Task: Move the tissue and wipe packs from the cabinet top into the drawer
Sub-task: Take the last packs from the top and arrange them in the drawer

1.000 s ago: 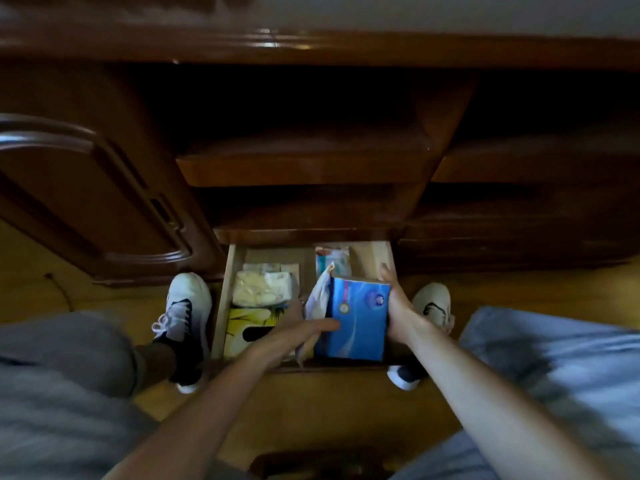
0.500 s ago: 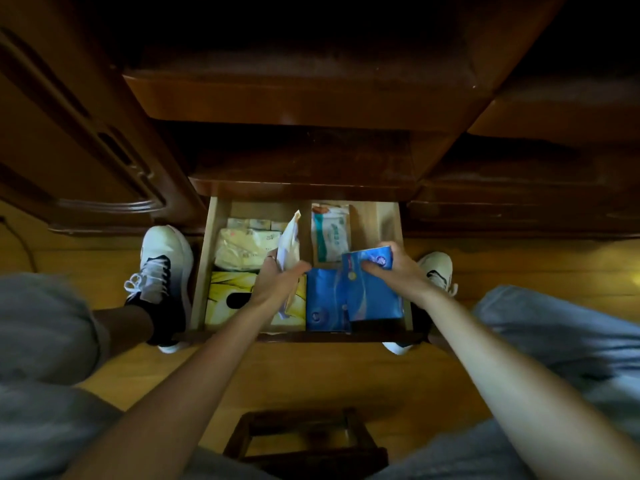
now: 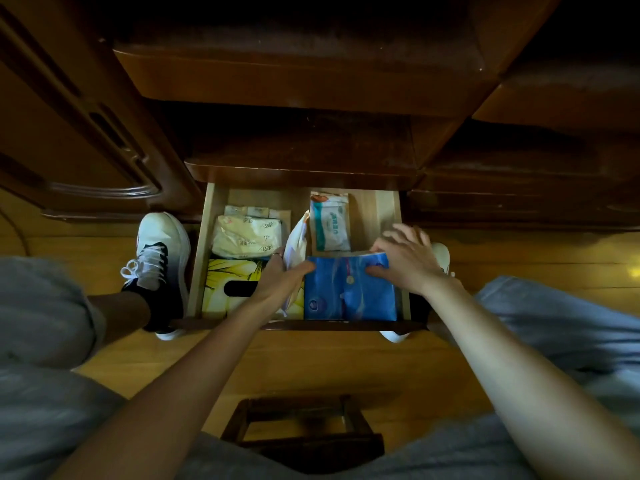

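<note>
We look down into the open drawer [image 3: 394, 216]. From the left: a yellow tissue box [image 3: 232, 282] with a pale soft pack [image 3: 247, 237] behind it; our left hand [image 3: 280, 280] pinching a white pack [image 3: 296, 242] held upright; a blue tissue pack [image 3: 349, 292] lying flat at the front right, our right hand [image 3: 405, 259] on its far edge, fingers spread; a white-and-teal wipe pack [image 3: 329, 221] lies behind.
</note>
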